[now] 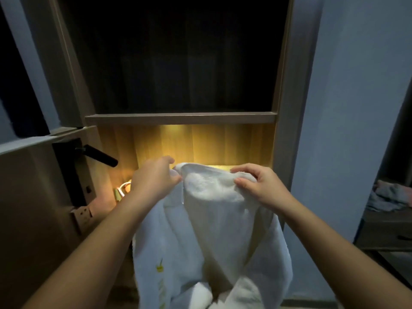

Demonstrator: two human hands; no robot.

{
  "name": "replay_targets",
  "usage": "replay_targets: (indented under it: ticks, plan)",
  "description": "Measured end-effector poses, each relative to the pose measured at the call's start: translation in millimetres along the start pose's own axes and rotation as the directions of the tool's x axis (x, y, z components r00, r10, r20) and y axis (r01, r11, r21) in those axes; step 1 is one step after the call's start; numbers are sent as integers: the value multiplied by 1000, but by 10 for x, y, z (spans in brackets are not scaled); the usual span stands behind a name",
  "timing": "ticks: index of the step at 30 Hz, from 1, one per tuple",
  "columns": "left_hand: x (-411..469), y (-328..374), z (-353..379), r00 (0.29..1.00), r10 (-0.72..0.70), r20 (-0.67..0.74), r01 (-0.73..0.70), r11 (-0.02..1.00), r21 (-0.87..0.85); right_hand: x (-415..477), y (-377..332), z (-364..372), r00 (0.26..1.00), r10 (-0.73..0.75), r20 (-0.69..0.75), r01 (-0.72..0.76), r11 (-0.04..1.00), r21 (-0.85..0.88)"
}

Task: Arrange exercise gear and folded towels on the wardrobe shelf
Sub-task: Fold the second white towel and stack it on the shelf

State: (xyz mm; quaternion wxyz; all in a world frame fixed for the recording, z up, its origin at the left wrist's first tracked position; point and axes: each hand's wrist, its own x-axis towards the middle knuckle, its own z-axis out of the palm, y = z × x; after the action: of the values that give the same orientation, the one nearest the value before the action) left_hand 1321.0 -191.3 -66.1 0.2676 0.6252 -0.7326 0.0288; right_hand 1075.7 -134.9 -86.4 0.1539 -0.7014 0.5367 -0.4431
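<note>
A large white towel point(214, 230) hangs unfolded in front of me, with a small yellow mark near its lower left. My left hand point(153, 179) pinches its top left edge. My right hand point(258, 186) grips its top right edge, thumb on the near side. Both hands hold the towel up in front of the lit lower compartment of the wardrobe. The wardrobe shelf point(180, 118) runs across just above my hands, and the dark compartment over it shows nothing I can make out. The towel hides most of the lit compartment's floor.
An open door point(44, 197) with a black lever handle point(98, 155) stands close on the left. A small white and yellow object point(122, 190) lies at the lit compartment's left. A blue wall is on the right, with crumpled clothes point(390, 195) on a low cabinet beyond it.
</note>
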Motion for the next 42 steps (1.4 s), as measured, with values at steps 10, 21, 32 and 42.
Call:
replay_targets:
  ticks: [10, 21, 32, 42]
  plan:
    - [-7, 433, 340, 828, 503, 249, -374, 825, -423, 18, -66, 172, 993, -99, 67, 93, 991, 96]
    - [-48, 459, 506, 813, 475, 336, -172, 748, -641, -34, 127, 122, 999, -28, 36, 25, 996, 80]
    - [49, 11, 515, 995, 100, -9, -95, 911, -402, -73, 301, 153, 991, 29, 131, -2, 979, -202]
    - [-101, 382, 507, 868, 469, 162, -329, 789, -518, 86, 126, 154, 992, 6, 126, 27, 965, -261]
